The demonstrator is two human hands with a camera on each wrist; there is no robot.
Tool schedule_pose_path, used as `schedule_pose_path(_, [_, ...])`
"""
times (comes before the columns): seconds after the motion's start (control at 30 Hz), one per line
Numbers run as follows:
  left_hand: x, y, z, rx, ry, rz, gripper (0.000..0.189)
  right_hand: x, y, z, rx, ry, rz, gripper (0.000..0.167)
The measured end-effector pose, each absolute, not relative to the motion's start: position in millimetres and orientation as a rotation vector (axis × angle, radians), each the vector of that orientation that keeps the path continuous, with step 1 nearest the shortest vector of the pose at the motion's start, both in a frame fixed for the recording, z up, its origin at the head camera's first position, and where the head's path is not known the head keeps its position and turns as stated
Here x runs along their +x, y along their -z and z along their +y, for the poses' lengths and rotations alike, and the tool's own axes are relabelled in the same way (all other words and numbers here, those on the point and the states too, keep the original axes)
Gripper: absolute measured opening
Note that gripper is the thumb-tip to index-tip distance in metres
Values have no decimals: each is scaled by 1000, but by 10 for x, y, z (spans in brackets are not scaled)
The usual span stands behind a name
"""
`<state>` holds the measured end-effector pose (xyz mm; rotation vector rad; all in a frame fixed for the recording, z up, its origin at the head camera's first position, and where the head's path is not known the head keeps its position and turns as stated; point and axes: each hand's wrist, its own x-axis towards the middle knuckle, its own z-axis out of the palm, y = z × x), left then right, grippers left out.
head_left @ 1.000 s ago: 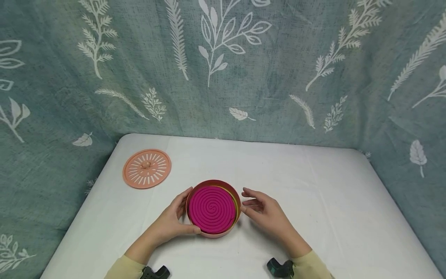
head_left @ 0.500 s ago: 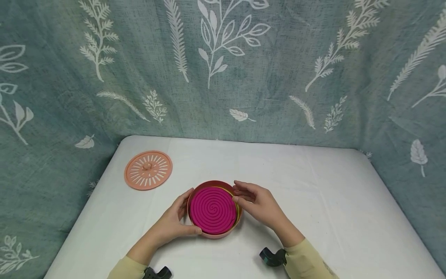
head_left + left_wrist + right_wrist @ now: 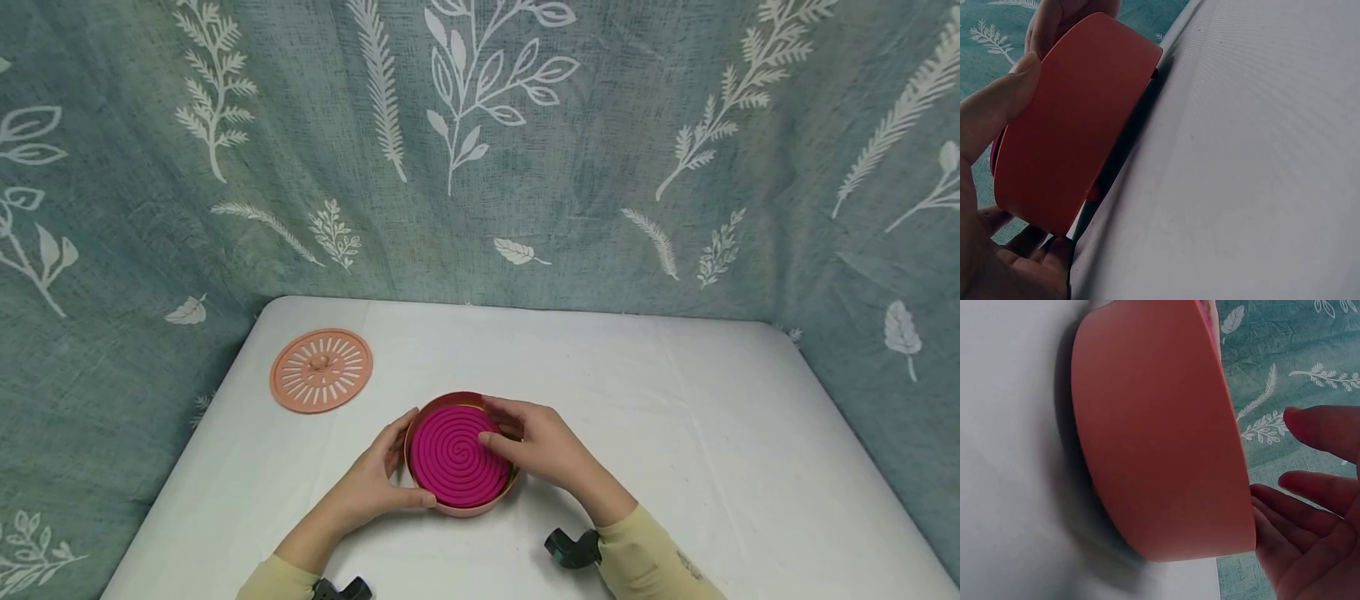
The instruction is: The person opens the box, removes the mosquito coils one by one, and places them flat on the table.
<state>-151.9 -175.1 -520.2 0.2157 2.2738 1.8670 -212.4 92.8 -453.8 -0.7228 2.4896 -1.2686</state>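
Observation:
A magenta spiral mosquito coil lies inside a round, salmon-coloured mosquito coil box on the table. My left hand grips the box from the left, its thumb at the near rim and its fingers round the far side. In the left wrist view, the box wall stands between that thumb and the fingers. My right hand reaches over the right rim, its thumb above the coil. The right wrist view shows its thumb and index finger spread apart beyond the rim, other fingers beside the wall.
A slotted salmon lid with a small knob lies at the back left of the white table. Green leaf-patterned cloth hangs behind and at both sides. A dark wrist device sits at the right sleeve.
My right hand has moved left from beside the box to over its rim and the coil's right part. My left hand keeps its hold on the box.

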Motion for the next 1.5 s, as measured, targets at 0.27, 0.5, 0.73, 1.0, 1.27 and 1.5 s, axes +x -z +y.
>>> schedule_pose_path(0.27, [-1512, 5203, -1747, 222, -1870, 2274, 121, -2116, 4543, 932, -737, 1245, 2516, 59])
schedule_pose_path(0.5, [-1514, 5211, -1746, 225, -1862, 2293, 122, -2090, 4530, 938, -759, 1282, 2507, 60])
schedule_pose_path(0.73, [-1516, 5212, -1746, 228, -1866, 2288, 122, -2083, 4532, 941, -751, 1339, 2496, 60])
schedule_pose_path(1.0, [-1518, 5210, -1748, 235, -1868, 2287, 122, -2081, 4527, 951, -742, 1501, 2398, 60])
schedule_pose_path(1.27, [-1517, 5196, -1740, 236, -1863, 2295, 122, -2104, 4542, 980, -597, 1634, 2222, 60])
schedule_pose_path(1.5, [-1514, 5195, -1734, 245, -1869, 2296, 124, -2117, 4580, 982, -517, 1731, 2109, 61])
